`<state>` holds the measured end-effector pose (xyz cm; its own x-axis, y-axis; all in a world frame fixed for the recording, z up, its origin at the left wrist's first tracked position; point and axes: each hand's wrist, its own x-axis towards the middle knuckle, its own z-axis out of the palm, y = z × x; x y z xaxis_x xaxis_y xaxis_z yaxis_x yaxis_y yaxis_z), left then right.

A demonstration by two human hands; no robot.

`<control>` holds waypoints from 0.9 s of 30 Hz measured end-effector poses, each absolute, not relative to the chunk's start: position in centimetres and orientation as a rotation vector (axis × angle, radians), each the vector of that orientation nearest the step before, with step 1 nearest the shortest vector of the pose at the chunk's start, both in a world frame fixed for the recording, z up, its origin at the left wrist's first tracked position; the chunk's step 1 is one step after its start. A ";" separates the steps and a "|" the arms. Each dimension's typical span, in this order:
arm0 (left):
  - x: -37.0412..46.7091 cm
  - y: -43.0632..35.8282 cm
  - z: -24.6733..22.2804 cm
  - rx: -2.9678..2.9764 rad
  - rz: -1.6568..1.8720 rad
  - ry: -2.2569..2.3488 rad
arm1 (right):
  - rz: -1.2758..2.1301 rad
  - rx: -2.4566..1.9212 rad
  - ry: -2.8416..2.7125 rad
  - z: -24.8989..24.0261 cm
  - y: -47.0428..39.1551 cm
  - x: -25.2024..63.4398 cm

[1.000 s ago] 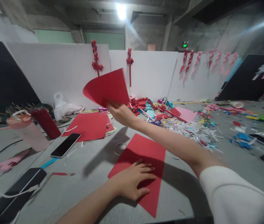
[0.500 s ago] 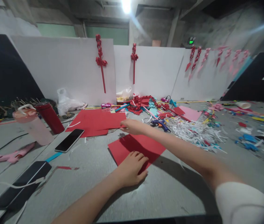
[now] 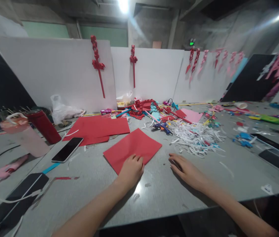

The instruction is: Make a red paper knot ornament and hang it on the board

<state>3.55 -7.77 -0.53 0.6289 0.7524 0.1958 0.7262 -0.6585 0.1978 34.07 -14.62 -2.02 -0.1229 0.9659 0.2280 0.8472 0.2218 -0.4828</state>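
A red sheet (image 3: 132, 144) lies at an angle on the grey table, and my left hand (image 3: 131, 169) rests on its near corner, fingers slightly bent. To the right of that sheet, my right hand (image 3: 185, 169) is low over the bare table with its fingers apart and nothing in them. More red sheets (image 3: 97, 126) overlap farther back on the left. A phone (image 3: 68, 149) lies beside them. Behind my right hand is a heap of white paper strips (image 3: 196, 136), with a dark blue glue gun (image 3: 163, 127) at its left edge.
At the left stand a pink bottle (image 3: 29, 136) and a red flask (image 3: 44, 126). A pink glue gun (image 3: 6, 168) and a black power bank (image 3: 16, 196) with cables lie nearer. Red paper craft pieces (image 3: 143, 107) are piled before the white boards (image 3: 151, 74).
My right hand has left the back red sheets and moved right and nearer. My left hand has shifted slightly left on the near sheet. The view has turned right.
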 end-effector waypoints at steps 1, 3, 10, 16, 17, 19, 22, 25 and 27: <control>3.2 -7.6 -0.4 2.772 0.377 1.267 | 0.315 -1.674 -2.008 -2.4 -14.8 34.0; 2.6 -7.3 -0.1 2.799 0.354 1.326 | 0.319 -1.687 -2.028 -2.8 -14.6 33.7; 0.1 -4.9 1.6 2.599 0.612 1.717 | 0.361 -1.659 -2.289 -2.0 -12.4 28.8; -2.9 -2.0 1.9 2.392 0.902 1.944 | 0.522 -1.435 -2.593 -0.1 -12.7 20.6; -3.4 -1.7 1.9 2.356 0.940 1.978 | 0.555 -1.376 -2.623 0.1 -13.3 19.5; -4.2 -1.1 1.9 2.282 1.002 2.037 | 0.629 -1.235 -2.672 0.2 -15.1 18.1; -5.1 -0.2 1.9 2.185 1.101 2.071 | 0.729 -0.959 -2.729 0.6 -18.2 17.2; -5.8 0.4 1.9 2.115 1.237 2.039 | 0.851 -0.485 -2.779 1.7 -20.5 16.9; -6.2 0.7 1.9 2.073 1.351 2.013 | 0.934 -0.197 -2.782 2.3 -20.9 16.8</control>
<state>-6.25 0.65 1.88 -0.1543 0.7993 0.5807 0.8402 -0.2031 0.5029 16.81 -20.88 2.34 -0.9710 0.1887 0.1465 0.0620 0.7913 -0.6083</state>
